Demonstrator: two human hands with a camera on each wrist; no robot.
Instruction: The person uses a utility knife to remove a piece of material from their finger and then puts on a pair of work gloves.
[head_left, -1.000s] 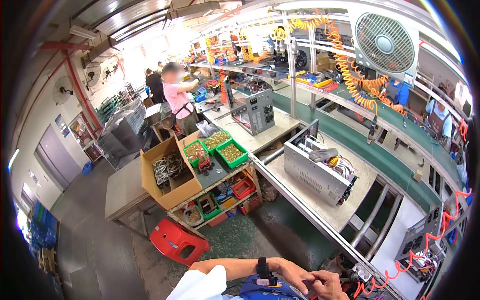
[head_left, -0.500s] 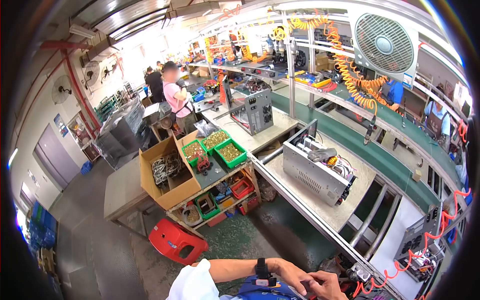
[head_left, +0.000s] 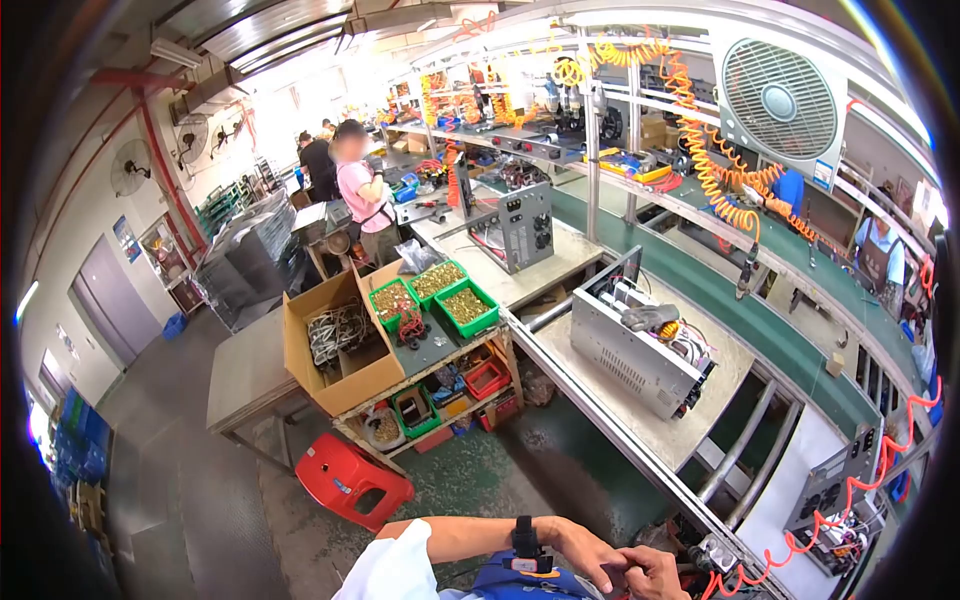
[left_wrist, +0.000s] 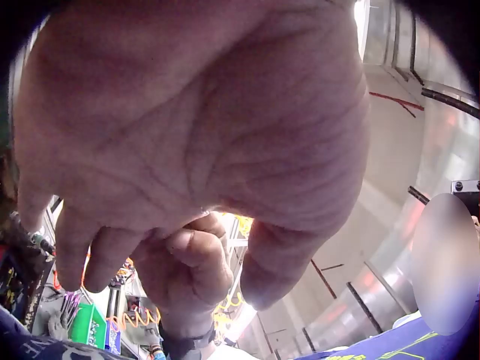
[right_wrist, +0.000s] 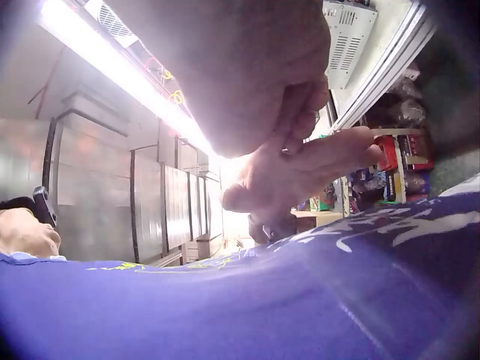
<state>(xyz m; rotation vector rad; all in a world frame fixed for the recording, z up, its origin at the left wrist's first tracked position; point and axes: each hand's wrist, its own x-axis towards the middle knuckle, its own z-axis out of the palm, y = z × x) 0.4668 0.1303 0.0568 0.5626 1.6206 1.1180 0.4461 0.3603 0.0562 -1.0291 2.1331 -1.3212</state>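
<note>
Both bare hands meet low in front of the body in the head view. My left hand (head_left: 585, 552), with a black strap and a small device on its wrist, reaches across with its fingers loosely extended. Its fingers meet my right hand (head_left: 652, 572), whose fingers are loosely bent. In the left wrist view the palm of the left hand (left_wrist: 202, 127) fills the top, and the bent fingers of the right hand (left_wrist: 191, 262) show below it. The right wrist view shows the left hand (right_wrist: 300, 169) just past the right hand (right_wrist: 240, 67). No object shows in either hand.
An opened metal-cased unit (head_left: 635, 350) with a grey glove (head_left: 650, 317) on it sits on the bench. Left of it are green bins (head_left: 468, 305) of small parts, a cardboard box (head_left: 345, 345) of cables and a red stool (head_left: 352, 482). A red coiled hose (head_left: 800, 548) hangs at right.
The hands stay together in nearly the same place. In the background, the person in pink has lowered an outstretched arm and drawn it in to the body. The head view shifts slightly.
</note>
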